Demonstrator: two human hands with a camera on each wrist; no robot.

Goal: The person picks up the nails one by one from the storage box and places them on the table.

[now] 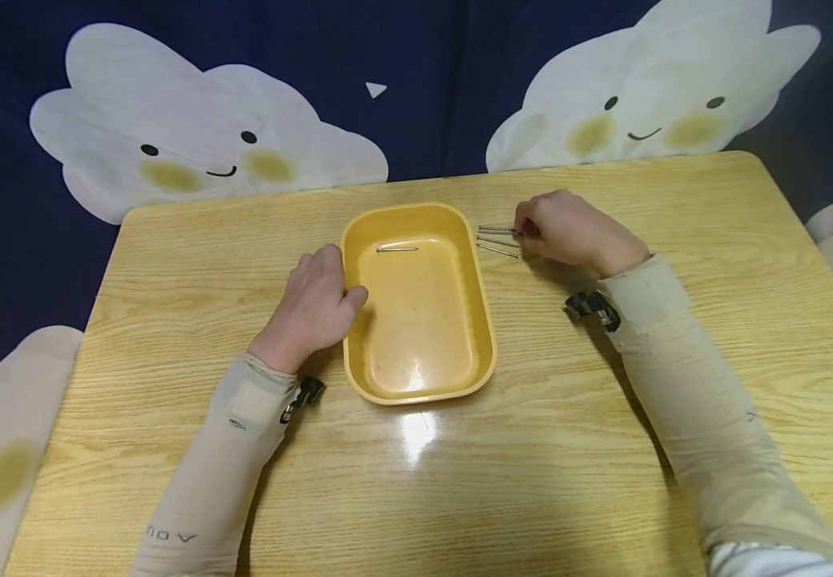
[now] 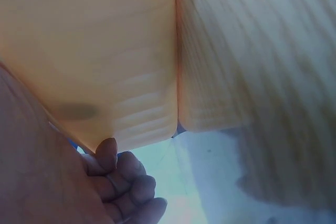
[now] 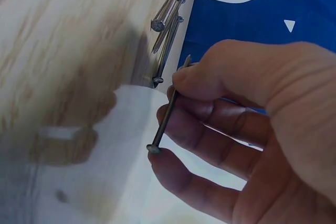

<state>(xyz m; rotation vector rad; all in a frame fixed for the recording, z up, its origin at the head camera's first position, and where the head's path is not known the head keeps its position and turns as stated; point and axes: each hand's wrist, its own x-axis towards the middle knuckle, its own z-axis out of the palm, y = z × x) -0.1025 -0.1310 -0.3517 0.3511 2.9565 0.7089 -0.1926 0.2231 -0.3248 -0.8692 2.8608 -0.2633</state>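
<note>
An orange-yellow plastic tray (image 1: 416,397) sits on the table, with one nail (image 1: 396,249) lying inside near its far end. My left hand (image 1: 315,300) holds the tray's left rim, its thumb over the edge and its other fingers along the outer side. The tray wall (image 2: 121,51) fills much of the left wrist view. Beyond the tray's right side, my right hand (image 1: 568,228) pinches a nail (image 3: 167,116) between thumb and fingers; the nail's head points toward the little finger. Several loose nails (image 1: 497,240) lie on the table between that hand and the tray.
Under everything is a wood-grain table (image 1: 575,449), its far edge against a dark blue cloth (image 1: 431,96) printed with smiling clouds. A small black device (image 1: 593,310) is strapped at the right wrist, and a similar one (image 1: 303,398) at the left.
</note>
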